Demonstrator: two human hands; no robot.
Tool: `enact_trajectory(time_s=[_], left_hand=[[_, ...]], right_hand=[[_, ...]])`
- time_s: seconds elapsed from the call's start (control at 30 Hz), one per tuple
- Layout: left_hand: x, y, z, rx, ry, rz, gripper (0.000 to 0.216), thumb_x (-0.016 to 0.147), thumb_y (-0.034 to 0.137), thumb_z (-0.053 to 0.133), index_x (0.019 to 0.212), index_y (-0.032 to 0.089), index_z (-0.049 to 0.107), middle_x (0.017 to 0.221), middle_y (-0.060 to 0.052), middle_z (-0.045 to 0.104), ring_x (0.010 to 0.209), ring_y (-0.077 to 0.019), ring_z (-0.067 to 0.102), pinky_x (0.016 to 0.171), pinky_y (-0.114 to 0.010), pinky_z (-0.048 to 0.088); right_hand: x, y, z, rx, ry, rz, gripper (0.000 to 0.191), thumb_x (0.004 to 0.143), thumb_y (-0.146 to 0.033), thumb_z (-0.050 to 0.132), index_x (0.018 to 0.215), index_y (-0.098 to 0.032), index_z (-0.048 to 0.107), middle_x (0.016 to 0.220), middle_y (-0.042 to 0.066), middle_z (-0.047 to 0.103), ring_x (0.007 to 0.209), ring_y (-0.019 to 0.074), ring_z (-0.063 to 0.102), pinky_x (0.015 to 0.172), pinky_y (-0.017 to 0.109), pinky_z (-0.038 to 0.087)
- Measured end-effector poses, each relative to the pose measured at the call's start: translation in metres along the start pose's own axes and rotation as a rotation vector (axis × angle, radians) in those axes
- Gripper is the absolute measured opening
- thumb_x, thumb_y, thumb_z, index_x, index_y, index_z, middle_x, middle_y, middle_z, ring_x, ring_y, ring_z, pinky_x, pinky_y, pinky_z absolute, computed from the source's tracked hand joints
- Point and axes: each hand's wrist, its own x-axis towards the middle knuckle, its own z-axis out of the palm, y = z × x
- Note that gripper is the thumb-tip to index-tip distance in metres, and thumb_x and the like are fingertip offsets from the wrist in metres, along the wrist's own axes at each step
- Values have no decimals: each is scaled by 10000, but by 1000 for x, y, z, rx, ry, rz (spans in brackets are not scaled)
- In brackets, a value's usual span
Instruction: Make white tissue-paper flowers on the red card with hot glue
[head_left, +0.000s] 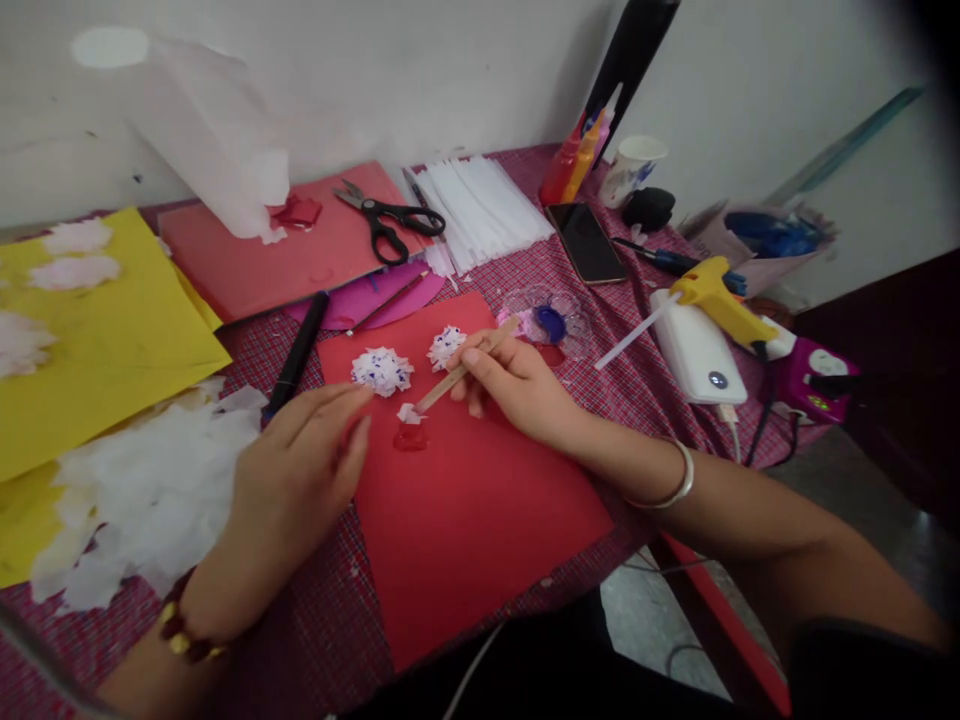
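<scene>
My right hand is closed round a wooden craft stick. Its lower tip touches a small pale scrap of paper on the red sheet. Just below the scrap is a shiny wet-looking patch, perhaps glue. My left hand hovers over the sheet's left edge, thumb apart from the fingers, holding nothing. Two white paper puffs with purple specks lie farther up: a larger puff and a smaller puff, the latter close to my right fingers.
White torn paper and yellow sheets lie left. Scissors rest on a red folder. Behind my right hand is a clear palette with purple paint. A phone, glue gun and power bank sit right.
</scene>
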Motion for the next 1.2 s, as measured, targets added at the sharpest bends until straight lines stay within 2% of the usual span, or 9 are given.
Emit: enact_trajectory(time_s=[0.07,0.2,0.43,0.6,0.7,0.87,0.97,1.13,1.2], left_hand=[[1,-4,1,42,-95,-113,198,938,161,523,1073,209,660,1010,-74,749,913,-235,726,813,-346,569],[0,-4,2,99,-281,-134,236,960,209,447,992,165,676,923,-103,738,822,-274,707,741,-395,539],[-1,1,3,93,-372,-117,271,983,222,404,933,161,663,936,-115,718,855,-286,681,765,-415,521],[0,3,2,143,-426,-111,297,994,228,381,906,168,658,964,-124,708,896,-294,672,771,-418,526],[0,4,2,140,-460,-124,322,992,212,356,917,163,665,980,-134,712,909,-295,677,778,-422,533],[5,-5,-1,-7,-451,-210,338,970,238,367,946,160,695,1010,-130,743,936,-286,695,826,-431,540],[10,-20,-20,-199,-401,-349,300,933,323,461,986,186,723,956,-75,772,849,-234,710,765,-370,545],[9,-37,-75,-212,-79,-717,264,832,448,628,900,219,742,852,-2,761,779,-190,682,681,-309,501],[3,-38,-89,-164,-125,-704,241,836,441,616,863,230,732,827,17,744,749,-168,661,642,-279,477]], right_hand=[[1,-2,2,-171,-23,-75,277,998,-440,509,938,-174,557,715,-16,614,512,77,554,506,206,448],[-1,-6,9,-474,-65,-238,243,1026,-357,438,932,-174,567,768,7,605,631,103,558,617,239,446],[-2,-17,17,-758,-151,-302,270,1032,-304,385,944,-154,591,847,51,645,749,149,584,719,284,438],[-1,-21,24,-814,-252,-337,304,1047,-304,360,936,-156,601,924,82,686,834,174,624,788,314,455],[-1,-23,24,-710,-202,-339,279,1039,-318,399,896,-175,590,886,58,673,796,150,615,773,296,473],[0,-24,15,-211,95,-221,310,1011,-469,481,904,-193,573,696,-21,584,570,90,547,553,219,460],[-1,-18,10,49,77,-74,334,935,-517,596,869,-190,577,634,-33,601,509,85,553,494,203,458],[-9,-4,9,326,-38,268,264,874,-411,690,815,-178,580,526,-41,606,432,81,538,445,183,450],[-11,-1,9,361,-75,350,265,852,-387,719,783,-179,570,497,-48,587,409,74,520,429,173,440]])
